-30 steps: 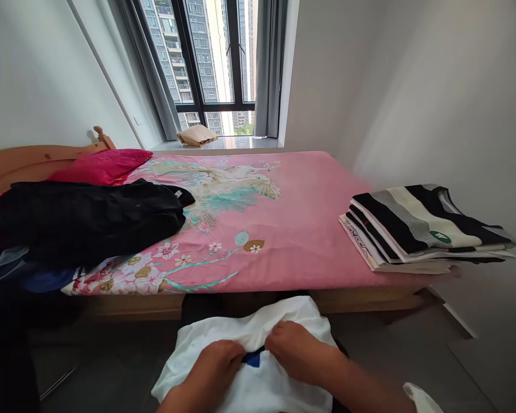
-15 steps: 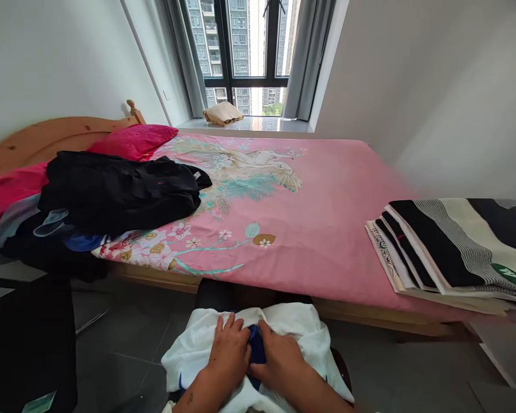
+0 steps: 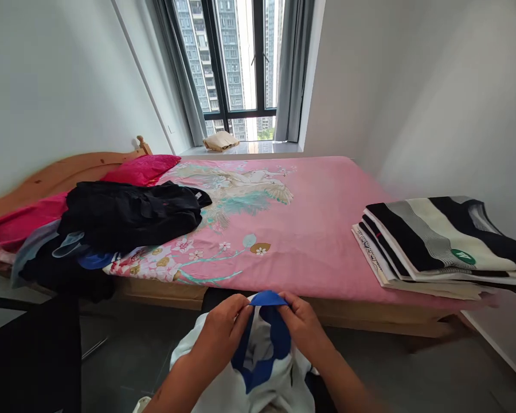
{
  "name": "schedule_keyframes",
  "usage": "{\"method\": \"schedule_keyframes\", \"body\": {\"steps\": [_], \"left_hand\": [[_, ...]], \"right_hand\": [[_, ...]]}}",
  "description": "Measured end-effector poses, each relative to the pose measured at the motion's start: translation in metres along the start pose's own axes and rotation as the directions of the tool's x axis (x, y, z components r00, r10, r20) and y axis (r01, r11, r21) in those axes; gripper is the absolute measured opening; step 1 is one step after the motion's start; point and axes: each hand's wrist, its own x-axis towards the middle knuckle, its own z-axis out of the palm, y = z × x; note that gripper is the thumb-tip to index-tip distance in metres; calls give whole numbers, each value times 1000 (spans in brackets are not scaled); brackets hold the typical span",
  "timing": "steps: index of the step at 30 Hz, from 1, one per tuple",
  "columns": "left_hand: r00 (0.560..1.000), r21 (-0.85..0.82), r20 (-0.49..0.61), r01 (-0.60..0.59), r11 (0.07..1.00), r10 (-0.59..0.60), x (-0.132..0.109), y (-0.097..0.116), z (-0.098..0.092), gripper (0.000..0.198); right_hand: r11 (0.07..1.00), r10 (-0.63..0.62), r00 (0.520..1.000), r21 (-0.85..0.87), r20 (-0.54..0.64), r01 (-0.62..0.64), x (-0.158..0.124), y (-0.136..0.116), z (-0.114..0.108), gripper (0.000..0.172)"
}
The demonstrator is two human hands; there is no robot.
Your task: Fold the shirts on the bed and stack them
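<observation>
Low in the view, both my hands hold up a white garment with a blue collar [image 3: 264, 350] in front of the bed's near edge. My left hand [image 3: 221, 332] pinches the blue collar on its left side. My right hand [image 3: 303, 328] pinches the same collar on its right side, so the neck opening is spread between them. The white cloth hangs below my hands over my lap.
A bed with a pink flowered cover [image 3: 301, 229] fills the middle. A heap of black and dark clothes [image 3: 129, 215] lies at its left by a magenta pillow [image 3: 141, 168]. A stack of folded striped clothes [image 3: 438, 241] sits at the right. A beige bundle [image 3: 220, 140] rests on the window sill.
My hands have lifted from the bunched white garment on my lap, drawing its blue collar up and open. The view has shifted slightly.
</observation>
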Motion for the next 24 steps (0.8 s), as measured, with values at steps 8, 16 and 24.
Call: {"method": "schedule_keyframes", "body": {"steps": [8, 16, 24], "left_hand": [[998, 59, -54, -20, 998, 23, -15, 19, 18, 11], [984, -370, -77, 123, 921, -162, -31, -29, -19, 29], [980, -263, -183, 26, 964, -76, -55, -62, -21, 22]], "right_hand": [[952, -278, 935, -191, -221, 238, -23, -69, -16, 30], [927, -223, 858, -373, -463, 40, -37, -61, -46, 35], [841, 13, 988, -534, -152, -93, -62, -5, -48, 21]]}}
